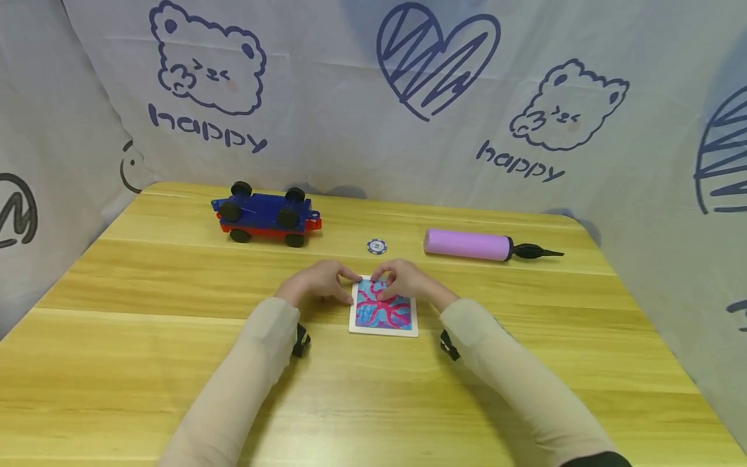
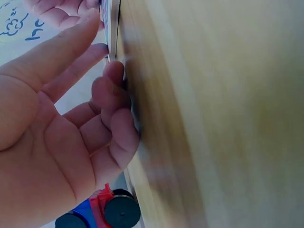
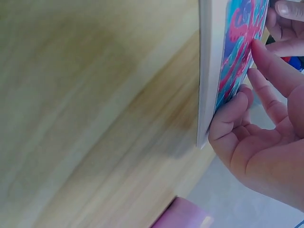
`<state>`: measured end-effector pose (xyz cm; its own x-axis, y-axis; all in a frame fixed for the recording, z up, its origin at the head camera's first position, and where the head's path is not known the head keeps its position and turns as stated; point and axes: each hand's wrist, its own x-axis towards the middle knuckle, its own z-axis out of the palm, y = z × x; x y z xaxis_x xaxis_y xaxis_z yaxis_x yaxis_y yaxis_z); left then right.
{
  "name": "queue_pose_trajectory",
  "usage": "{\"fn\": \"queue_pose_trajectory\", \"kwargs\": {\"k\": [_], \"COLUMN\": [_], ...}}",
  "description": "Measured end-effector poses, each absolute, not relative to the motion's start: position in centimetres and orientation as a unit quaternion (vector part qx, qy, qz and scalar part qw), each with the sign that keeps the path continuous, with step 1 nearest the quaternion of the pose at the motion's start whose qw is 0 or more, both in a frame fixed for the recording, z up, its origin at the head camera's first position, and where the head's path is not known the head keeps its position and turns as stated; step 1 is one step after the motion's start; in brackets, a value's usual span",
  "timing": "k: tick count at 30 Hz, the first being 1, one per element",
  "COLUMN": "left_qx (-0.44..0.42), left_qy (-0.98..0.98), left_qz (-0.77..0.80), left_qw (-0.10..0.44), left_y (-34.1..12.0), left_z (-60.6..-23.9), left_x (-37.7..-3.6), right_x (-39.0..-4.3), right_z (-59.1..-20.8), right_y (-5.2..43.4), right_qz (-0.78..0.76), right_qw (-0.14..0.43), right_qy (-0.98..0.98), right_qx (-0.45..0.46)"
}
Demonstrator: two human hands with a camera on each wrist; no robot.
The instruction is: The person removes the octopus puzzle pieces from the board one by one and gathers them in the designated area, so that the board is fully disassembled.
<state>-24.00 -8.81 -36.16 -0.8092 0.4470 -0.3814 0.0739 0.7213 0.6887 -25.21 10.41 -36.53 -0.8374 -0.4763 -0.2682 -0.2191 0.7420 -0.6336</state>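
A flat square picture panel with a raised white border lies on the table in front of the person. Its face shows a pink, tentacled shape on blue. My left hand is at its far left corner, thumb by the left edge and index finger near the top; the other fingers curl against the table in the left wrist view. Over the picture's upper part is my right hand. Its thumb and index finger touch the printed face, tips apart. Whether a loose piece lies under those fingertips cannot be told.
Behind the panel lies a blue-and-white poker chip. A blue and red toy wagon, wheels showing, sits at the back left. A pink hand pump with a black nozzle lies back right. A printed cloth hangs behind the table.
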Motion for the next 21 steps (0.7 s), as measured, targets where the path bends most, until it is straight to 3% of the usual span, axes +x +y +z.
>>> {"fn": "queue_pose_trajectory", "kwargs": {"k": [21], "left_qx": [0.142], "left_qy": [0.887], "left_qz": [0.344], "left_qw": [0.274], "left_y": [-8.97], "left_z": [-36.57], "left_x": [-24.77], "right_x": [-25.39], "right_z": [-36.61], "right_y": [9.92], "right_qz": [-0.295], "right_qw": [0.209], "right_qy": [0.91], "right_qx": [-0.202]}}
